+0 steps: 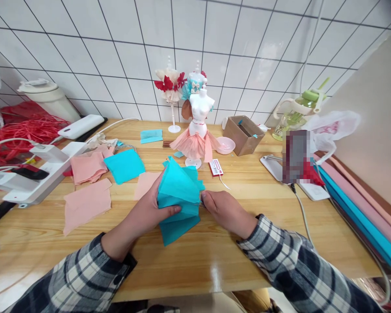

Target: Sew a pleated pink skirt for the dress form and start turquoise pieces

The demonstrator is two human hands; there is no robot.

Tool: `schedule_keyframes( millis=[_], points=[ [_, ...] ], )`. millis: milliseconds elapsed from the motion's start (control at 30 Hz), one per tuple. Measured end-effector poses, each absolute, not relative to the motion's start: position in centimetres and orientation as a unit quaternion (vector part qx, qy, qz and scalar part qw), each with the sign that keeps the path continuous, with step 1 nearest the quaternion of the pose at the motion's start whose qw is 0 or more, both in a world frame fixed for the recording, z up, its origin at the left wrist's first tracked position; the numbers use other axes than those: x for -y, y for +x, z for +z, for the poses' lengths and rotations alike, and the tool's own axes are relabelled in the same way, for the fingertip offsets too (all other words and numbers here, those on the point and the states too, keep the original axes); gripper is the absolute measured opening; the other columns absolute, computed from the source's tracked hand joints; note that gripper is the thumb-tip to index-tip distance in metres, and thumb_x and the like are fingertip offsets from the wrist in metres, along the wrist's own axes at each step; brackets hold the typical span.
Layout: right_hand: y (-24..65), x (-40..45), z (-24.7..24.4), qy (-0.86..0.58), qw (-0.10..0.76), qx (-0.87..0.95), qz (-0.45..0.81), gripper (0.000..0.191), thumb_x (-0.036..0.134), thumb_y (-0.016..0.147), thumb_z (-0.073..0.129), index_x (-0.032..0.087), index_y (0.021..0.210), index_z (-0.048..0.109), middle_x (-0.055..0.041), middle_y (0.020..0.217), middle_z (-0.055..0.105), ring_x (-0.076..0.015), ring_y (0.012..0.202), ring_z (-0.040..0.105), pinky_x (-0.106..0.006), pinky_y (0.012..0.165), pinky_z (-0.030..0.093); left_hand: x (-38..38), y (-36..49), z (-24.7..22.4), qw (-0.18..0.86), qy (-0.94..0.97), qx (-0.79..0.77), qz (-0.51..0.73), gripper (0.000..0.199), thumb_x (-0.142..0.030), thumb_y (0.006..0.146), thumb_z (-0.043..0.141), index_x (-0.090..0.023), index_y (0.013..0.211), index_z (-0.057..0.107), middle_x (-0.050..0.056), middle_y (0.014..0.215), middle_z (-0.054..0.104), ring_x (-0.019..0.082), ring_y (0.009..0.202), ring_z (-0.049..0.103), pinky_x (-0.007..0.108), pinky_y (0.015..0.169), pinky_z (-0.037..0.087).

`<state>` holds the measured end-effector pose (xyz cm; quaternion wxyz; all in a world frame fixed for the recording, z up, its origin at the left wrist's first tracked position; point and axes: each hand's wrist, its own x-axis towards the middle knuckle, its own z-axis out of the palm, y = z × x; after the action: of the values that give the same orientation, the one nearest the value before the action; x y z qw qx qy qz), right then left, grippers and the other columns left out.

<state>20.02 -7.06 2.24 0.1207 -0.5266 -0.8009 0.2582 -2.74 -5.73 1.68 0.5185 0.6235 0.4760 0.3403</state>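
Folded turquoise paper is gripped in my left hand, with the thumb across its front. My right hand is closed at the paper's right edge, its thumb and fingers pinched together; what they hold is mostly hidden. Beyond the paper stands a white mannequin wearing a peach paper skirt. On the left lie a flat turquoise sheet, a stack of peach pieces and a single peach piece. Another peach piece is partly behind my left hand.
Two dressed mannequins, one with red bows, stand behind. A cardboard box, pink bowl and thread card are right of centre. A power strip lies left; cables, phones and paper rolls lie right.
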Motion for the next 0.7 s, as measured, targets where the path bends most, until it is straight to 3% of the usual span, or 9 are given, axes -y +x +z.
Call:
schedule_keyframes(
  millis=[333, 533, 700],
  points=[
    [19.82, 7.08, 2.61, -0.552, 0.076, 0.796, 0.237, 0.045, 0.036, 0.101, 0.017, 0.020, 0.082, 0.055, -0.0022, 0.073, 0.062, -0.0131, 0.064, 0.053, -0.025, 0.063, 0.032, 5.67, -2.74, 1.94, 0.500, 0.636, -0.477, 0.344, 0.110, -0.038, 0.069, 0.078, -0.027, 0.151, 0.006, 0.010, 0.145, 0.045, 0.032, 0.124, 0.051, 0.042, 0.101, 0.045],
    [19.74, 6.98, 2.58, -0.568, 0.034, 0.797, 0.201, 0.044, 0.037, 0.101, 0.020, 0.020, 0.086, 0.058, -0.0044, 0.078, 0.066, -0.0155, 0.068, 0.058, -0.027, 0.061, 0.030, 5.74, -2.67, 1.81, 0.509, 0.636, -0.467, 0.344, 0.105, -0.039, 0.068, 0.079, -0.025, 0.150, 0.015, 0.011, 0.143, 0.047, 0.033, 0.124, 0.051, 0.043, 0.101, 0.045],
    [19.90, 7.02, 2.45, -0.557, 0.056, 0.800, 0.218, 0.046, 0.036, 0.101, 0.017, 0.020, 0.082, 0.056, -0.0043, 0.077, 0.066, -0.0159, 0.067, 0.057, -0.028, 0.062, 0.032, 5.69, -2.61, 1.79, 0.513, 0.627, -0.465, 0.359, 0.106, -0.039, 0.067, 0.079, -0.024, 0.151, 0.014, 0.011, 0.144, 0.047, 0.034, 0.124, 0.051, 0.044, 0.100, 0.046]
  ],
)
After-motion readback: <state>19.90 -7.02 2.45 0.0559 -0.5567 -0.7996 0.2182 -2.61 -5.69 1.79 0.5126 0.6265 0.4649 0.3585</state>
